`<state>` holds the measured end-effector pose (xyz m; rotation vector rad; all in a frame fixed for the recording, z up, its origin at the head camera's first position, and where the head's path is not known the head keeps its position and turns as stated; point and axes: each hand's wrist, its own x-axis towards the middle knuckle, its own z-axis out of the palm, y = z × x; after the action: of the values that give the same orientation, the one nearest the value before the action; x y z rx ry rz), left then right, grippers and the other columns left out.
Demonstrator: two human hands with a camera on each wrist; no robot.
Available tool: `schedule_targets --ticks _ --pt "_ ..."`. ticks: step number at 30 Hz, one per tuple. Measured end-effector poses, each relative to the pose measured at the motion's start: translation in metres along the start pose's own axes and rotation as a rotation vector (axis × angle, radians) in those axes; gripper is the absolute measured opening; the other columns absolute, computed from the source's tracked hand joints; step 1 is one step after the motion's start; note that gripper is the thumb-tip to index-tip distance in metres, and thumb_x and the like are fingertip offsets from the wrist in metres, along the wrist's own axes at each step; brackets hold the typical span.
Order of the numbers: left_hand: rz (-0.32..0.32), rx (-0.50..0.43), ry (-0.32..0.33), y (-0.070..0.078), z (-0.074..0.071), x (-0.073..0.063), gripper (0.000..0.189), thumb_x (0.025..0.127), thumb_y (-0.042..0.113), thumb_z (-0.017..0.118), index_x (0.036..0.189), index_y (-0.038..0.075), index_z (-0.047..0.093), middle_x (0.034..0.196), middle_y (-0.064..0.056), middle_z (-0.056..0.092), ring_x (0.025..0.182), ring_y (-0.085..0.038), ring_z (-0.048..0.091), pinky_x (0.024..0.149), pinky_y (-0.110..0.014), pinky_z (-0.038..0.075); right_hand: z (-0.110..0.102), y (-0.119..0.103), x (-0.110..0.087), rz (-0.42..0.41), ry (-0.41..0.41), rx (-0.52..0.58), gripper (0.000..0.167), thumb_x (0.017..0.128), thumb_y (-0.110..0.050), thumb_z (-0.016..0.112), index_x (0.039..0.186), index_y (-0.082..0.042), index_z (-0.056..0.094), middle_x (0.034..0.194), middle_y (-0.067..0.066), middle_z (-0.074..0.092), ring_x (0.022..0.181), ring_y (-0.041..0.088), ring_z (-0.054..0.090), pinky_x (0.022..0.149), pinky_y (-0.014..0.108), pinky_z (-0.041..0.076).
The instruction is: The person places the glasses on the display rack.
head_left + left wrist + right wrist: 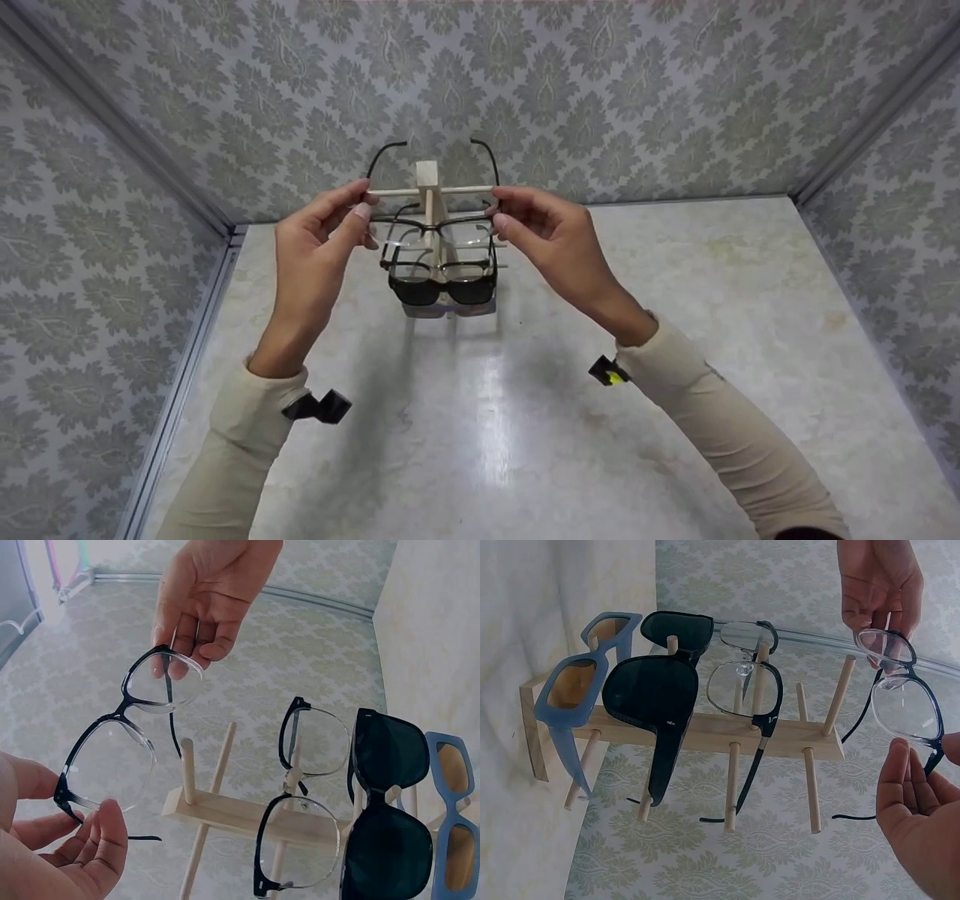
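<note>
A pair of clear-lens eyeglasses [431, 227] with a black browline is held level between both hands, near the top of a wooden display stand [780, 736]. My left hand [311, 244] pinches one end of the frame by the hinge, thumb in front. At the opposite end, my right hand [559, 244] pinches the other hinge the same way. The temples are unfolded and point toward the back wall. In both wrist views, the lenses are apart from the stand's wooden bar.
Lower on the stand hang similar clear-lens eyeglasses [769, 724], black sunglasses [652, 690] and blue-framed sunglasses [562, 712] with brown lenses. Wooden pegs [812, 791] stick out from the bar. The stand is on a pale marbled table [675, 300], before a patterned wall [547, 90].
</note>
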<state>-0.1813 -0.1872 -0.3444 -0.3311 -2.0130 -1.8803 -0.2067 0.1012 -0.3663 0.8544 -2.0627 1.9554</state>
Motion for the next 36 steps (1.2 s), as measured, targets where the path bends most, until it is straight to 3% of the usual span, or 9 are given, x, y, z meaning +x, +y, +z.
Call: schedule_targets --ticks 4,10,17,21,24,30,33,36 --pt "-0.022 -0.027 0.001 -0.005 -0.001 0.002 0.032 0.108 0.0 0.066 0.139 -0.005 0.072 0.123 -0.026 0.073 0.091 -0.024 0.068 0.077 -0.028 0.061 0.002 0.004 0.003 0.011 0.006 0.003 0.034 0.108 -0.001 0.069 0.14 0.007 0.069 0.119 0.014 0.076 0.105 0.031 0.073 0.091 0.036 0.063" --pt "-0.059 -0.026 0.008 -0.014 -0.004 0.003 0.033 0.109 0.001 0.066 0.14 -0.007 0.07 0.121 -0.019 0.076 0.09 -0.025 0.069 0.077 -0.027 0.062 0.006 0.01 0.007 0.034 0.007 0.024 0.034 0.107 -0.001 0.07 0.14 0.007 0.07 0.115 0.015 0.076 0.102 0.032 0.074 0.091 0.039 0.064" --pt "-0.098 -0.033 -0.002 -0.025 -0.006 0.006 0.035 0.109 0.002 0.066 0.142 -0.011 0.067 0.121 -0.012 0.078 0.091 -0.025 0.07 0.076 -0.027 0.062 0.008 0.018 0.006 0.058 -0.008 0.019 0.035 0.109 -0.004 0.069 0.143 0.005 0.069 0.117 0.022 0.074 0.106 0.039 0.073 0.095 0.056 0.061" --pt "-0.124 -0.022 -0.016 -0.03 -0.005 0.007 0.036 0.11 0.003 0.065 0.143 -0.009 0.067 0.125 -0.02 0.075 0.092 -0.025 0.069 0.077 -0.027 0.062 0.007 0.021 0.006 0.059 -0.01 0.013 0.034 0.11 -0.005 0.068 0.142 0.004 0.069 0.118 0.031 0.071 0.101 0.03 0.074 0.094 0.052 0.062" --pt "-0.133 -0.024 -0.019 -0.032 -0.005 0.007 0.036 0.11 0.003 0.064 0.144 -0.009 0.067 0.128 -0.026 0.072 0.091 -0.021 0.069 0.077 -0.027 0.062 0.007 0.022 0.006 0.061 -0.009 0.013 0.034 0.11 -0.006 0.068 0.142 0.004 0.07 0.118 0.029 0.072 0.101 0.029 0.074 0.093 0.046 0.063" --pt "-0.138 -0.035 -0.021 -0.035 -0.005 0.008 0.036 0.111 0.004 0.064 0.144 -0.008 0.067 0.123 -0.016 0.076 0.09 -0.022 0.069 0.077 -0.028 0.063 0.008 0.022 0.006 0.061 -0.006 0.009 0.034 0.109 -0.005 0.069 0.141 0.006 0.07 0.114 0.02 0.074 0.101 0.039 0.074 0.092 0.042 0.064" --pt "-0.143 -0.033 -0.023 -0.037 -0.006 0.008 0.036 0.111 0.005 0.065 0.144 -0.008 0.067 0.122 -0.011 0.077 0.091 -0.023 0.069 0.077 -0.029 0.063 0.008 0.023 0.005 0.069 -0.006 0.003 0.034 0.109 -0.005 0.069 0.141 0.006 0.07 0.114 0.016 0.075 0.101 0.035 0.074 0.092 0.041 0.064" --pt "-0.151 -0.026 -0.021 -0.038 -0.006 0.007 0.036 0.111 0.005 0.064 0.144 -0.008 0.067 0.124 -0.015 0.076 0.091 -0.023 0.069 0.077 -0.029 0.063 0.009 0.024 0.005 0.078 -0.008 -0.005 0.034 0.109 -0.006 0.07 0.141 0.005 0.07 0.114 0.014 0.076 0.1 0.029 0.074 0.093 0.039 0.063"
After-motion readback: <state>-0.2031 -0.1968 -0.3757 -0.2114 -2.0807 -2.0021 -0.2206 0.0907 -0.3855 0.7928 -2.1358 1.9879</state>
